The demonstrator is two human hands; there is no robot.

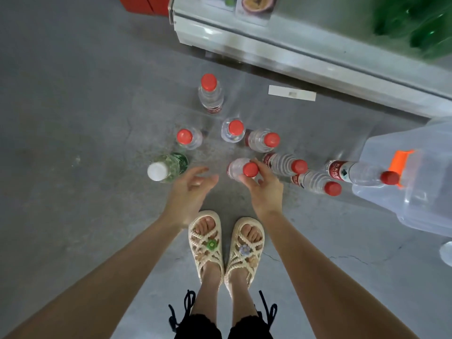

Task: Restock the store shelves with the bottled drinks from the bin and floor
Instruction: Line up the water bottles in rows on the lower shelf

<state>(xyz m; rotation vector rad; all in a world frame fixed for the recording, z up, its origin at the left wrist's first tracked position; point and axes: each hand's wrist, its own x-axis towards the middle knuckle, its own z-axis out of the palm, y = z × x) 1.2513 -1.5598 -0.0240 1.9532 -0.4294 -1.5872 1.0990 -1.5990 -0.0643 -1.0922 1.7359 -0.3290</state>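
The person stands bent over the grey floor (73,106), both bare arms reaching down. The right hand (265,189) grips a water bottle (236,167) at its red cap, thumb and fingers curled around the top. I cannot tell if the bottle's bottom touches the floor. The left hand (190,189) holds nothing. Its fingers are apart and lightly bent, and it hangs between this bottle and a green bottle (171,166) with a white cap, close to both but touching neither.

More red-capped bottles (233,130) stand in a loose group in front of the hands, with small gaps between them. One (210,94) stands alone, nearer to the shelf (281,52). On the right, three of them make a row toward a clear plastic bin (420,204) with an orange latch (401,160), and the last one (359,172) overlaps the bin's edge in the view.

The white lower edge of the shelf runs across the top, from the middle down to the right, with dark green bottles (415,25) on it. A white paper strip (292,93) lies on the floor just before that edge. On the left of the bottles the floor is wide and open up to a red box (144,4) in the far corner. The person's feet in cream rope sandals (208,243) are right behind the hands.
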